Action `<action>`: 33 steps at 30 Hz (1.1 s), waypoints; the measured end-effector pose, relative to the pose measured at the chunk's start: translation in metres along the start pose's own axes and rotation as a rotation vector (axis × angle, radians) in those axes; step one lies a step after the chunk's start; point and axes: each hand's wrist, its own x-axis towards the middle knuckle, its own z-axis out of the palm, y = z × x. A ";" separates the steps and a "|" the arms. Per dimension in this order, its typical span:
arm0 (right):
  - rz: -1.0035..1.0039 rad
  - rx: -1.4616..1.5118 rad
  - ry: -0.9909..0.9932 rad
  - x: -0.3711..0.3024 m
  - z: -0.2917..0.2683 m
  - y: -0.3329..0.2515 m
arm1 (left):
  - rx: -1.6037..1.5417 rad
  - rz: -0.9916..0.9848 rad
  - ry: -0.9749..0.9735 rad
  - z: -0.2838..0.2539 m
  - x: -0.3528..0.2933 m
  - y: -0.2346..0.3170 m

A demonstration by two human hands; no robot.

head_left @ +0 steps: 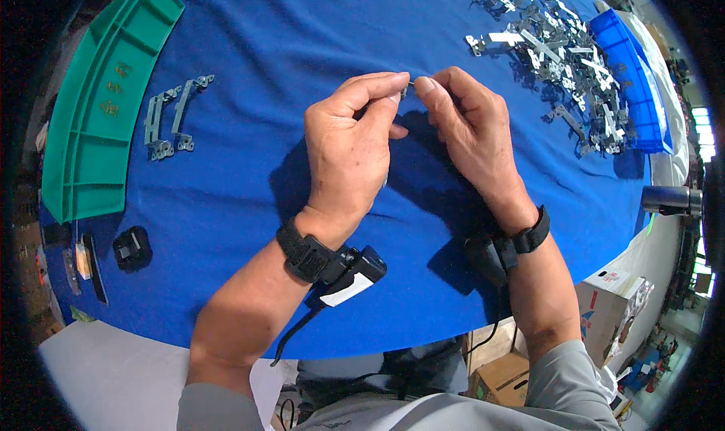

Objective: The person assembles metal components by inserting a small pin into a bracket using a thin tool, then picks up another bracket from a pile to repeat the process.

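Observation:
My left hand [351, 129] is closed in a pinch, thumb against index finger, over the blue cloth. A small bit of a metal part [408, 90] shows at its fingertips, and a sliver of grey metal peeks out below the palm; the rest is hidden by the fingers. Close beside it, my right hand [472, 121] is also closed, thumb pressed to the bent index finger next to the metal part. What lies inside the right fingers, if anything, is hidden. To the left, a few metal brackets [181, 114] lie side by side on the cloth.
A green compartment tray [94, 148] at the left holds small brass-coloured pieces [113, 91]. Many loose metal brackets [566, 53] are heaped at the far right against a blue bin [634, 84]. A black device [132, 248] sits near the left edge. Cabled black devices are strapped to both wrists.

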 end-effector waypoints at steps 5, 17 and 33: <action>-0.233 0.135 0.202 0.001 0.009 0.004 | -0.002 0.013 -0.005 -0.001 0.000 -0.002; -0.081 0.105 0.090 0.000 0.002 -0.003 | 0.009 0.035 -0.013 -0.001 0.001 -0.003; -0.073 0.038 0.104 -0.001 0.004 -0.001 | 0.024 0.024 -0.003 0.000 0.001 -0.004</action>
